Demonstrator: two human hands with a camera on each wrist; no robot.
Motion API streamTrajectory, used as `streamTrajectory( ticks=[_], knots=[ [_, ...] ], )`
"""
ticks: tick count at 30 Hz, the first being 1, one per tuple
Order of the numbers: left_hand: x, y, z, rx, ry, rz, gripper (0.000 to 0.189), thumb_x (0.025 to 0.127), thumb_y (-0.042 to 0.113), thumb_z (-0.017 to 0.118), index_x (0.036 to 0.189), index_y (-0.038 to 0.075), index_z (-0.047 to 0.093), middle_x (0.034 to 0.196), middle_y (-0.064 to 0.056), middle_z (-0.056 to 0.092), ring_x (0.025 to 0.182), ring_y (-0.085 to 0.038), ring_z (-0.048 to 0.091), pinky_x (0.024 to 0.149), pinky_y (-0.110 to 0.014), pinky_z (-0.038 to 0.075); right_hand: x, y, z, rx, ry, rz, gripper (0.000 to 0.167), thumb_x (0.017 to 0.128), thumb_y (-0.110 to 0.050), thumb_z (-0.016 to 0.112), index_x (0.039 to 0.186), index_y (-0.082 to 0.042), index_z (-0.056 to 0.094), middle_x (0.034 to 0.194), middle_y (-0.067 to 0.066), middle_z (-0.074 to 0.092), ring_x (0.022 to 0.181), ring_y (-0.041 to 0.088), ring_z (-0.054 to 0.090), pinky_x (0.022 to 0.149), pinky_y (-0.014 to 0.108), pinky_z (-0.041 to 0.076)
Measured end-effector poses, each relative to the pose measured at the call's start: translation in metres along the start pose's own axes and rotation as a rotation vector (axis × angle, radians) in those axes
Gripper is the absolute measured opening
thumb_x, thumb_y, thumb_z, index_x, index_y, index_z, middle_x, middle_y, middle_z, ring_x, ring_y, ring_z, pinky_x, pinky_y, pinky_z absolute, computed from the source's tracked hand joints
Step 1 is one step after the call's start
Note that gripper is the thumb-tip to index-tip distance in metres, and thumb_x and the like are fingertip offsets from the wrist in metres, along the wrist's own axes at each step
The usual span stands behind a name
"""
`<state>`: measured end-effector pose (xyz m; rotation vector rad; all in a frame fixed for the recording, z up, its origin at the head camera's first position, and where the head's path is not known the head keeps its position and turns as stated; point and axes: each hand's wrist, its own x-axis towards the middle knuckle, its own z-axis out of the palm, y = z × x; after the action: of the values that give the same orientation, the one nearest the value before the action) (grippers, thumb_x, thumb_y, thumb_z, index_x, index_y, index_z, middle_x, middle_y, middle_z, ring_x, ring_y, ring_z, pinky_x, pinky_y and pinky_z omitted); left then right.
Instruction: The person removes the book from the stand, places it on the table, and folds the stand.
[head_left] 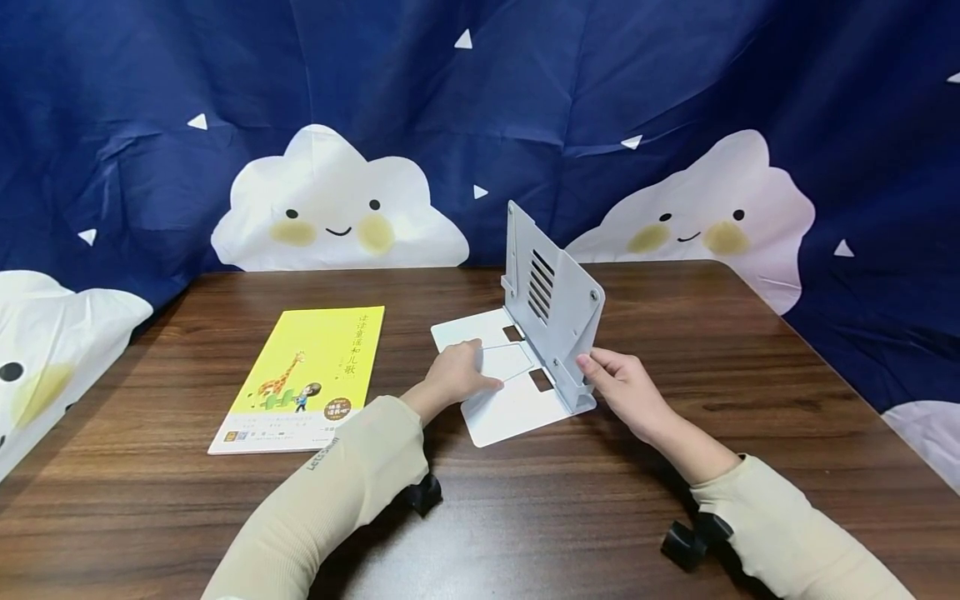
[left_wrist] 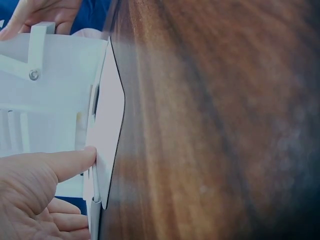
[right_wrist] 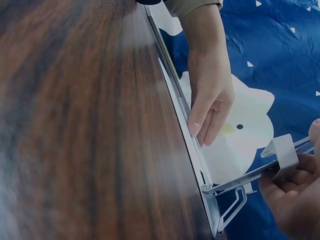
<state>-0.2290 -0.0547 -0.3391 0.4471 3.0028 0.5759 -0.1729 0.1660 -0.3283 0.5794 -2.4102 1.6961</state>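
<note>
A pale grey metal folding stand [head_left: 566,287] is on the wooden table, its slotted panel raised at a steep angle from a flat base plate [head_left: 513,414]. My left hand [head_left: 453,372] rests on the base plate, thumb and fingers spread beside the thin wire support lying on it. At the panel's near edge, my right hand [head_left: 626,390] pinches the metal between thumb and fingers. The right wrist view shows the hinge [right_wrist: 207,189] joining panel and base, and the right hand [right_wrist: 300,192] around the panel's edge by a bent lip [right_wrist: 286,154].
A yellow children's book [head_left: 315,367] with a giraffe on its cover lies flat to the left of the stand. The brown wooden table [head_left: 525,517] ends at a dark blue curtain [head_left: 525,100] with cloud faces behind it.
</note>
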Motion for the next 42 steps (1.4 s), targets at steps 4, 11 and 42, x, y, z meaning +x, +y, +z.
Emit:
streamTrajectory(
  ticks=[4,11,42],
  knots=[
    [0.0,0.0,-0.001,-0.004,-0.006,-0.003,0.072,0.071,0.037,0.068,0.125,-0.003,0.04,0.115,-0.017,0.051,0.102,-0.028,0.048,0.084,-0.034,0.04,0.0,-0.001,0.0,-0.002,-0.002,0.007,0.033,0.091,-0.017,0.044,0.104,0.011,0.055,0.097,0.022,0.058,0.083,0.007,0.053,0.075,0.037,0.046],
    [-0.001,0.0,-0.002,-0.026,-0.014,-0.009,0.073,0.072,0.035,0.068,0.126,-0.004,0.038,0.12,-0.018,0.047,0.108,-0.029,0.044,0.088,-0.035,0.037,0.0,-0.003,0.001,-0.006,0.017,0.014,0.031,0.091,-0.015,0.045,0.102,0.011,0.056,0.094,0.022,0.059,0.081,0.007,0.053,0.072,0.031,0.047],
    [-0.005,0.008,-0.019,-0.115,0.044,0.039,0.063,0.078,0.034,0.061,0.125,-0.003,0.041,0.119,-0.016,0.048,0.109,-0.027,0.044,0.089,-0.035,0.037,0.0,-0.002,0.002,-0.035,0.007,0.007,0.03,0.09,-0.016,0.046,0.1,0.01,0.057,0.094,0.019,0.059,0.081,0.007,0.051,0.074,0.029,0.046]
  ],
)
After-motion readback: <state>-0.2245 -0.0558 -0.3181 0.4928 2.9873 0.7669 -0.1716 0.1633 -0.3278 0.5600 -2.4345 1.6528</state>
